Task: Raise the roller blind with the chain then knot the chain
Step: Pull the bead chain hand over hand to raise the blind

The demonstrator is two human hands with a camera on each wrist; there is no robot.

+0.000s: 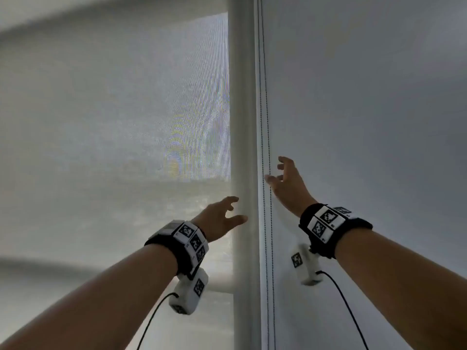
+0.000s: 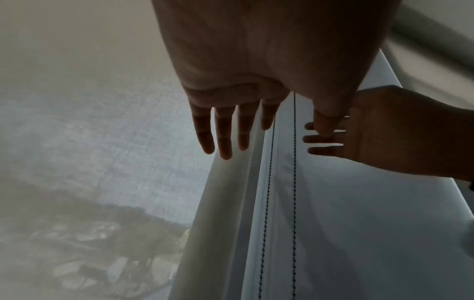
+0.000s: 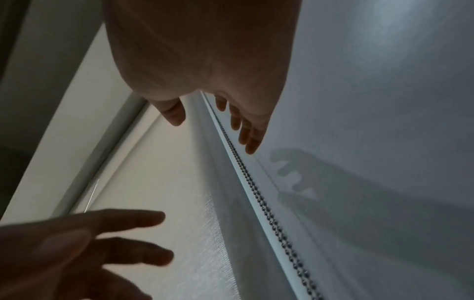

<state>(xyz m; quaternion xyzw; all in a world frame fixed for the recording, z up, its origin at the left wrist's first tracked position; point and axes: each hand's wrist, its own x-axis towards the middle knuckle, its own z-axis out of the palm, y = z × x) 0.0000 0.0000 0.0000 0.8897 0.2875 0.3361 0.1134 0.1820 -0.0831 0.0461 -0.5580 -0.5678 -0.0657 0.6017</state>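
Note:
The roller blind [image 1: 126, 122] is a pale translucent sheet hanging down over the window on the left. A beaded chain [image 1: 264, 122] hangs in two thin strands just right of the white window post [image 1: 242, 109]. My right hand [image 1: 278, 173] is raised at the chain with its fingers spread. In the right wrist view the chain [image 3: 269, 209] runs between that hand's thumb and fingers [image 3: 246, 130], which are not closed on it. My left hand [image 1: 235, 210] is lower, in front of the post, open and holding nothing. Its fingers [image 2: 223, 132] are straight, left of the chain [image 2: 268, 192].
A plain grey surface [image 1: 366, 109] fills the right side behind the chain and carries the right hand's shadow [image 3: 290, 174]. Blurred outdoor shapes [image 2: 89, 263] show through the blind fabric. A horizontal white bar [image 1: 219, 284] meets the post low down.

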